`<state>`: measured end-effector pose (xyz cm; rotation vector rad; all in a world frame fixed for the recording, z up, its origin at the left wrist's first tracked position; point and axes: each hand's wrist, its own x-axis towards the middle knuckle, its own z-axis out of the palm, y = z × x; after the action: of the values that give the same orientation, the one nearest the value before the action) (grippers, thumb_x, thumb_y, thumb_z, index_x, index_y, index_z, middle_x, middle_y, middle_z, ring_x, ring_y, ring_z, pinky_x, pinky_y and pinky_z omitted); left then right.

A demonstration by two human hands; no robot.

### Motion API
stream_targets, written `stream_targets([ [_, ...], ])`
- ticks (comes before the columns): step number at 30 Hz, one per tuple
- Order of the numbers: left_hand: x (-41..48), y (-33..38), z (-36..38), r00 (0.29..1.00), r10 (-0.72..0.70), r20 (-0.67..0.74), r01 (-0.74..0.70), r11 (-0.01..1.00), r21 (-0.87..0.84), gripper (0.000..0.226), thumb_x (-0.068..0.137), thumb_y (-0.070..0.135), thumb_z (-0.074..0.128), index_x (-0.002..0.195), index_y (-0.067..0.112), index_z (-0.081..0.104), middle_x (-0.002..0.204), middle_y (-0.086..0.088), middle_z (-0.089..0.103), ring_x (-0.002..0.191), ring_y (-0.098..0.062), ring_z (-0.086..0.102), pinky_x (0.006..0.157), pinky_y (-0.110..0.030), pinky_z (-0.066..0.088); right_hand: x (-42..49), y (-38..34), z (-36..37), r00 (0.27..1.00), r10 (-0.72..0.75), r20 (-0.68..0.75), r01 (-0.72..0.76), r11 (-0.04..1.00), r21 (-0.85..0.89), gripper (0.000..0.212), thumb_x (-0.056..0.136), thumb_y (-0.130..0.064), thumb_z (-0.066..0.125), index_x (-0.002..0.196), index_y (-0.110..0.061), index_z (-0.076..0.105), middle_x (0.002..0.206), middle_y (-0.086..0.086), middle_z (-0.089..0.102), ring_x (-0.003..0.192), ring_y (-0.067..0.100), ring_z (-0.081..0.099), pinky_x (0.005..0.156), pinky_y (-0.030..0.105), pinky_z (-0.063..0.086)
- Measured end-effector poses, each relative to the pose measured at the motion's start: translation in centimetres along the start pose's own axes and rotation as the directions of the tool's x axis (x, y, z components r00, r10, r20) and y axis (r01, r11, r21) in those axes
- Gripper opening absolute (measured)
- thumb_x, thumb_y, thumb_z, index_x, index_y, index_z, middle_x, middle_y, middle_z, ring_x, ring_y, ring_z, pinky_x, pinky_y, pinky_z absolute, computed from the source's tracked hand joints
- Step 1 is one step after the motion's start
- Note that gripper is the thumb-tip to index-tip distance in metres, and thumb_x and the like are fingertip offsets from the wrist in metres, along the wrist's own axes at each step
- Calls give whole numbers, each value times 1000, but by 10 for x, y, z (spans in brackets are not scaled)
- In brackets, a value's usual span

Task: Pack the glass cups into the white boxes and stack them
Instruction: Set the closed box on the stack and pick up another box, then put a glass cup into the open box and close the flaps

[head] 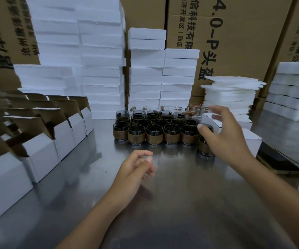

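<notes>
Several dark glass cups (154, 133) with brown sleeves stand packed together at the middle of the steel table (181, 194). One more cup (204, 149) stands apart at the right end of the group. My right hand (224, 135) is over that cup with the thumb at its rim and the fingers spread, blurred. My left hand (137, 169) hovers above the table in front of the cups, fingers loosely curled and holding nothing. A row of open white boxes (42, 148) with brown inner flaps lines the left side. A small white box (210, 118) lies behind my right hand.
Tall stacks of white foam blocks (102, 65) stand behind the cups and at the right (292, 90). A pile of thin foam sheets (231, 92) is at the back right. Brown cartons form the back wall. A phone (278, 162) lies at the right edge.
</notes>
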<state>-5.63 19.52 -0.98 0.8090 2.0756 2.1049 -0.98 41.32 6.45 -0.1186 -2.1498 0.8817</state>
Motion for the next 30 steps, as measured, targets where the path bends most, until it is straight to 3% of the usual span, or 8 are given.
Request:
stream_targets([
  [3,-3,2,-3,997,1,-71,1,1000,21,12,94,14,50,98,18,60,66,6,65,69,-11,62,65,-20,47,-20,-27,23,978,20,207,-70,970,235,21,85,-24,64,100,-36,55,101,-17,60,89,-5,57,78,13,43],
  [6,-6,2,-6,988,-12,-156,16,1000,26,11,93,10,51,93,16,60,63,5,62,63,-8,60,60,-16,45,-51,-30,55,953,49,298,-145,940,309,14,86,-14,65,89,-28,63,88,-11,66,83,2,61,77,16,46],
  [10,-8,4,-9,978,-17,-209,23,999,29,14,92,5,51,89,15,60,66,-2,60,57,-2,57,56,-10,43,-76,-15,71,965,66,253,-132,958,253,21,86,-4,63,78,-23,64,79,-9,65,72,1,57,64,6,41],
  [14,-10,4,-9,975,3,-222,11,998,63,17,92,4,51,86,17,59,68,-1,59,57,-2,57,55,-8,41,-82,-4,67,979,10,203,-28,996,88,32,85,-3,63,71,-32,58,73,-11,63,73,-7,56,61,5,38],
  [20,-24,17,-15,958,141,-248,-106,983,150,30,91,3,50,80,28,61,65,10,59,68,-9,59,67,-25,48,-84,-3,65,977,-38,209,33,999,24,36,84,-3,64,68,-34,55,70,-13,62,71,-7,56,59,8,40],
  [22,-38,32,-25,950,218,-225,-175,965,196,28,92,8,52,81,32,61,69,12,61,71,-7,60,67,-21,47,-85,-4,64,970,-37,242,34,999,15,34,85,-4,63,69,-33,56,72,-15,62,71,-7,56,58,8,40],
  [26,-75,59,-74,870,449,-202,-290,799,526,14,87,26,53,93,37,58,89,19,62,92,2,57,79,-8,42,-85,-5,64,968,-25,250,23,1000,13,31,86,-4,62,71,-31,58,74,-15,62,70,-1,57,62,15,41],
  [30,-105,68,-137,722,546,-425,-38,645,763,19,89,29,58,107,29,54,104,11,58,100,0,50,82,-13,37,-84,-4,66,971,8,238,-12,1000,17,27,85,-3,63,72,-26,60,75,-11,63,73,3,57,63,14,41],
])
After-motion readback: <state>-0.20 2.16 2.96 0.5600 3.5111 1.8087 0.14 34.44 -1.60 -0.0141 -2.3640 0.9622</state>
